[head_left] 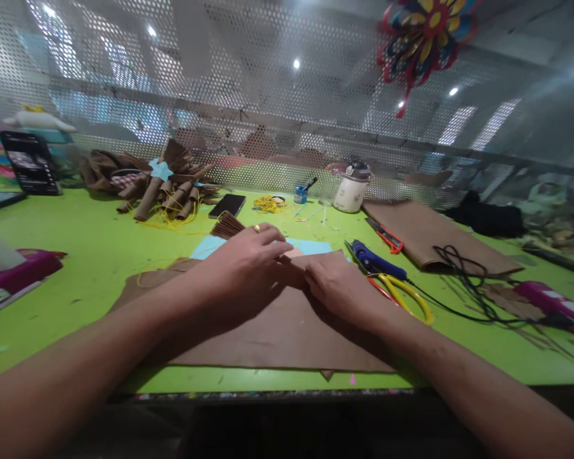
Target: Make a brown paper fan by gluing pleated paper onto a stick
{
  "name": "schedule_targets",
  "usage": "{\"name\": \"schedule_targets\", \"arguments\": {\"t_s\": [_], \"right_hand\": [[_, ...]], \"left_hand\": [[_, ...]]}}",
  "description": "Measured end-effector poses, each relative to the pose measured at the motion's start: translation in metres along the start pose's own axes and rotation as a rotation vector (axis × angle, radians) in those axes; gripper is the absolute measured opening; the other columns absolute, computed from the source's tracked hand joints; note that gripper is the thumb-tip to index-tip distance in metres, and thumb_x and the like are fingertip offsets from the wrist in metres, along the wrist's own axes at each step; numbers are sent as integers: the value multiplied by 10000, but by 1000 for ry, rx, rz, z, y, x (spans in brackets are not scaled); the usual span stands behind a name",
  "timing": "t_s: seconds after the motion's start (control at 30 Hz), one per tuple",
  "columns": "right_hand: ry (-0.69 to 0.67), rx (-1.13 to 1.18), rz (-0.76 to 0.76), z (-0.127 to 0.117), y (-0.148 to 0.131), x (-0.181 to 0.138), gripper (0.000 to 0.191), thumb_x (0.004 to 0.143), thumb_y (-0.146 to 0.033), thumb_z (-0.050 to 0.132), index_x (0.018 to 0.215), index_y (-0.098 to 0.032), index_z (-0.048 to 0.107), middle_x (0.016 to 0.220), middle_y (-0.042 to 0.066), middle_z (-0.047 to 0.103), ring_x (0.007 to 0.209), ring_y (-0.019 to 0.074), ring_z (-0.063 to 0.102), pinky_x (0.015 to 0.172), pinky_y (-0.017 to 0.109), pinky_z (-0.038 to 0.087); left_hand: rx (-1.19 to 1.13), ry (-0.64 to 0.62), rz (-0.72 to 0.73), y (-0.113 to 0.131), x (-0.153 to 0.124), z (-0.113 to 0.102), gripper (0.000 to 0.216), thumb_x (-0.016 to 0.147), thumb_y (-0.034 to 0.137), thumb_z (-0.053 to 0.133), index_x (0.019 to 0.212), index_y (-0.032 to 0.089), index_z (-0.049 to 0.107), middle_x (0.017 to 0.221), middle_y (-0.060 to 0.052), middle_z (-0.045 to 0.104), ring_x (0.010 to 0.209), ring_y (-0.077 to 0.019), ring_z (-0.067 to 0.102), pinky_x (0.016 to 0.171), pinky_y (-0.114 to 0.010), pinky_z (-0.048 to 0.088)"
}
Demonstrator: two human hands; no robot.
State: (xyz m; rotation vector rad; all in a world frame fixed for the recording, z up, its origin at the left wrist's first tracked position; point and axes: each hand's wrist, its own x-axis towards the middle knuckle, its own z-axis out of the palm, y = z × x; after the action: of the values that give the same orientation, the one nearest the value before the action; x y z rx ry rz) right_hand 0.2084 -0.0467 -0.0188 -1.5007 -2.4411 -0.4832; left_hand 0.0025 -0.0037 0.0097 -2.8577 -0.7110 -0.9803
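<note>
Over a large brown sheet (287, 341) on a green table (83, 248), I pinch a smaller brown paper piece (294, 275) in my right hand (337, 288), my left hand (249, 262) at its other end. Yellow-handled scissors (408, 294) lie beside my right wrist, near a corded blue tool (377, 260); pleated paper (226, 225) sits just beyond my left knuckles, near a phone (227, 206).

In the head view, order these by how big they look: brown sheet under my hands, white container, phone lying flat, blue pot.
Largest to smallest, as they look:
1. Brown sheet
2. White container
3. Phone lying flat
4. Blue pot
</note>
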Motion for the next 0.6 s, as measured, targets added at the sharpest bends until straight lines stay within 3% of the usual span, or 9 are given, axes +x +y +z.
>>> {"name": "schedule_targets", "arguments": {"t_s": [0.07,0.13,0.2,0.27,0.37,0.6], "right_hand": [[33,10,76,-2,3,2,171,890,-157,450,795,-147,592,773,82,660,654,180,545,598,305,305],[90,36,155,-2,5,4,176,897,-172,452,785,-147,586,747,74,649,624,170,536,569,297,298],[159,57,193,-1,6,5,195,908,-192,451,769,-149,580,719,65,636,609,167,531,556,295,295],[206,60,174,2,3,5,204,913,-197,452,760,-150,579,701,59,628,607,171,530,560,297,300],[266,35,105,3,-7,4,203,916,-208,455,759,-154,572,699,61,616,631,185,526,585,304,311],[299,-8,26,-6,-25,-3,153,901,-151,445,796,-162,557,735,75,582,708,223,483,642,336,316]], "left_hand": [[-32,90,-56,-2,5,-6,165,761,196,606,912,186,671,982,-87,619,909,-205,544,801,-340,431],[-124,131,-173,-3,6,-8,136,797,209,561,855,178,681,884,-67,629,835,-187,559,748,-317,433],[-319,15,-350,-1,4,-4,186,822,246,524,755,170,679,702,-34,616,660,-156,551,630,-282,423],[-600,-90,-447,7,0,2,183,817,242,511,796,176,681,701,-29,632,633,-148,555,601,-261,421],[-920,-44,-454,19,-2,12,159,717,195,611,855,171,686,861,-75,674,716,-167,584,645,-267,447],[-1242,67,-857,22,11,15,237,784,354,629,798,123,683,816,-102,708,720,-197,632,678,-303,473]]}}
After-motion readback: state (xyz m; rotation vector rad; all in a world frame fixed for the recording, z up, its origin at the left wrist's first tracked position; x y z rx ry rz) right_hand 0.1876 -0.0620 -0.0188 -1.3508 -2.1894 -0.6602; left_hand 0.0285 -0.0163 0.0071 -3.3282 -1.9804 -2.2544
